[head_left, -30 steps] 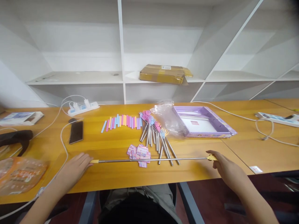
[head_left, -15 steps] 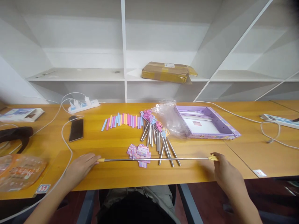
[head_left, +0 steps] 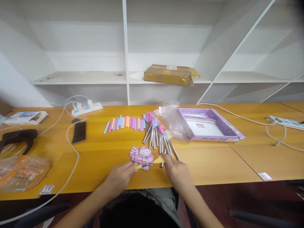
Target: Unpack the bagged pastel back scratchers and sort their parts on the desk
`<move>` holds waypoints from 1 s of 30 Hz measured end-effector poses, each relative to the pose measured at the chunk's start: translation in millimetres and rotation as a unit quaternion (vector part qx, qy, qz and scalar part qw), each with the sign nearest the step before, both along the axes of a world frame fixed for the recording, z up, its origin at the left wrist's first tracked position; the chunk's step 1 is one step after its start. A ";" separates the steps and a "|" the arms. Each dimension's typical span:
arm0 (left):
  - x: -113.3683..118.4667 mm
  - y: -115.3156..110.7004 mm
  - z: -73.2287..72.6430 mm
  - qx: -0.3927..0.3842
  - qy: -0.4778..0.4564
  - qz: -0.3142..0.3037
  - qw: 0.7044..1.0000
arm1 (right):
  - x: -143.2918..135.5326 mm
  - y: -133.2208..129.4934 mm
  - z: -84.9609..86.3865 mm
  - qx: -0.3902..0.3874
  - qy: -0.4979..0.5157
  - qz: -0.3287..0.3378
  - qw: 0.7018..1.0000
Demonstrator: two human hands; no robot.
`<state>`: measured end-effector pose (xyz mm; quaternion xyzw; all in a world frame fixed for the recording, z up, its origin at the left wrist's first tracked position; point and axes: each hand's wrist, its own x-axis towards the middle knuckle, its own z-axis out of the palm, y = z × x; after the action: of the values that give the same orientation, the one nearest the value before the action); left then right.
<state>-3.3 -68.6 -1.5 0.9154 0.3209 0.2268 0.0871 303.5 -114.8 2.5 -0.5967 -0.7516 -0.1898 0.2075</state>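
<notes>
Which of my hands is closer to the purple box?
Right. Your right hand is in front of the purple box, toward its left; your left hand is farther left.

The held scratcher (head_left: 147,164) looks like plastic at both ends with metal between, and the piled tubes (head_left: 154,139) are properly shiny metal. Desk (head_left: 99,152) has a glossy wood look, the clear bag (head_left: 174,122) is crinkly plastic, the carton (head_left: 172,73) cardboard with shiny tape (head_left: 163,78).
</notes>
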 end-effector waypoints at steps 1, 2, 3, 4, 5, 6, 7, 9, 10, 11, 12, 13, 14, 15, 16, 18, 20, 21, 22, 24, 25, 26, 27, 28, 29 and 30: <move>6.7 -3.1 -1.4 -0.013 -0.015 0.004 1.000 | -14.9 -1.6 0.4 0.009 0.001 -0.009 1.000; 10.4 -4.6 -2.1 -0.019 -0.026 0.005 0.999 | -26.0 -3.5 0.6 0.014 0.008 -0.014 1.000; 11.2 -4.3 -2.0 -0.017 -0.031 0.004 0.999 | -33.3 -5.3 0.6 0.017 0.022 -0.019 0.999; 9.6 -2.4 -0.9 -0.010 -0.030 0.001 0.999 | -37.2 -6.6 0.3 0.015 0.043 -0.016 0.999; 6.2 0.8 1.1 0.001 -0.025 -0.003 1.000 | -38.7 -7.3 -0.3 0.010 0.068 0.000 0.998; 1.9 4.9 3.8 0.010 -0.015 -0.005 1.000 | -38.7 -7.3 -1.5 -0.001 0.096 0.018 0.995; -2.7 9.2 6.8 0.015 -0.002 -0.003 1.000 | -38.0 -6.8 -3.1 -0.015 0.120 0.036 0.992; -10.3 16.6 12.4 0.011 0.026 0.010 1.000 | -37.0 -4.7 -8.1 -0.046 0.150 0.062 0.986; -12.8 19.0 14.2 0.007 0.037 0.016 0.999 | -37.1 -3.4 -11.3 -0.057 0.156 0.070 0.984; -14.4 20.4 15.0 0.006 0.043 0.021 0.999 | -37.7 -2.2 -14.8 -0.064 0.159 0.075 0.982; -15.4 21.0 14.5 0.006 0.046 0.024 0.999 | -38.4 -1.0 -18.4 -0.067 0.160 0.080 0.982; -16.0 20.9 13.0 0.007 0.043 0.028 0.999 | -38.9 0.0 -21.9 -0.066 0.161 0.088 0.981; -16.4 20.2 10.5 0.009 0.038 0.032 0.999 | -39.1 0.9 -25.2 -0.063 0.160 0.101 0.980; -16.8 19.4 7.5 0.012 0.030 0.036 0.999 | -38.9 1.6 -28.0 -0.058 0.158 0.117 0.979; -17.1 18.5 4.3 0.015 0.020 0.041 0.999 | -38.3 2.2 -30.3 -0.052 0.156 0.135 0.977; -17.9 17.1 -1.6 0.020 -0.002 0.045 0.999 | -36.6 2.9 -32.8 -0.045 0.155 0.165 0.973; -18.6 16.8 -5.9 0.011 -0.017 0.042 0.999 | -35.2 3.3 -32.8 -0.056 0.160 0.176 0.970; -18.9 17.2 -7.5 0.000 -0.022 0.038 0.999 | -34.8 3.4 -32.4 -0.068 0.162 0.177 0.968; -19.4 17.9 -9.0 -0.014 -0.025 0.034 0.999 | -34.6 3.6 -32.0 -0.080 0.163 0.178 0.967; -20.6 19.9 -12.0 -0.033 -0.032 0.023 0.999 | -34.4 4.2 -32.3 -0.094 0.161 0.183 0.965; -21.2 21.1 -13.5 -0.034 -0.036 0.018 0.999 | -34.3 4.6 -33.2 -0.094 0.159 0.187 0.965; -21.8 22.4 -15.0 -0.027 -0.037 0.012 0.999 | -34.1 5.2 -34.5 -0.089 0.158 0.192 0.965; -22.1 23.5 -16.3 -0.015 -0.037 0.006 0.999 | -33.8 5.7 -36.1 -0.081 0.157 0.196 0.965; -22.1 24.5 -17.1 0.002 -0.034 0.001 0.999 | -33.4 6.4 -37.8 -0.075 0.156 0.199 0.965; -21.7 25.3 -17.4 0.021 -0.030 -0.004 0.999 | -32.9 7.0 -39.2 -0.069 0.153 0.202 0.965; -21.0 25.9 -17.1 0.042 -0.023 -0.009 0.999 | -32.4 7.6 -40.2 -0.064 0.148 0.204 0.966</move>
<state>-24.3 -42.8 -18.6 0.9155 0.3009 0.2608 0.0579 271.1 -107.2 -37.7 -0.4638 -0.8291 -0.0047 0.3122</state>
